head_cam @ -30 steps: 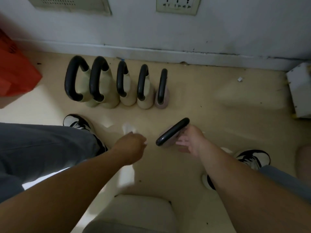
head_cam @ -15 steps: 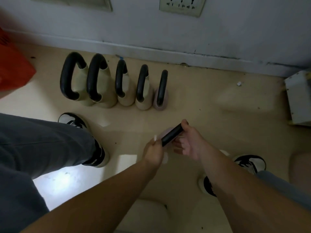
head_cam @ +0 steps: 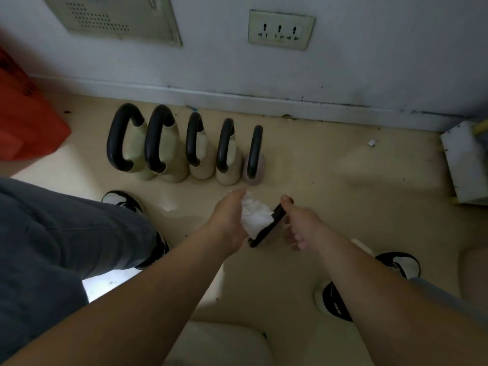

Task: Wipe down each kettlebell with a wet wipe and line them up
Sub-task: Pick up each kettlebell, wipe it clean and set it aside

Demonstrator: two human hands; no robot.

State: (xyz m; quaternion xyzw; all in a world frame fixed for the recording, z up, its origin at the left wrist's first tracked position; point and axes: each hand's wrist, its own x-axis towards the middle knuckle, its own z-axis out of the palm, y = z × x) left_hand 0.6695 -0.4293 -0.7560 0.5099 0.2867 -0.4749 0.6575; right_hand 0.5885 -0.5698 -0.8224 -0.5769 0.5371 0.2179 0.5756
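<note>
My right hand (head_cam: 298,223) grips a small black-handled kettlebell (head_cam: 268,229) by its handle, between both hands; my left hand (head_cam: 229,220) clutches a crumpled white wet wipe (head_cam: 254,216) against it.

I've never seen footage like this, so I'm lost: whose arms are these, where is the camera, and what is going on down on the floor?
There is no machine here. A person wears a camera on the head, which looks down at their own two arms. The left hand holds a white wet wipe against the black handle of a small kettlebell, which the right hand grips. Five more kettlebells stand side by side on the beige floor near the wall, with the biggest on the left.
</note>
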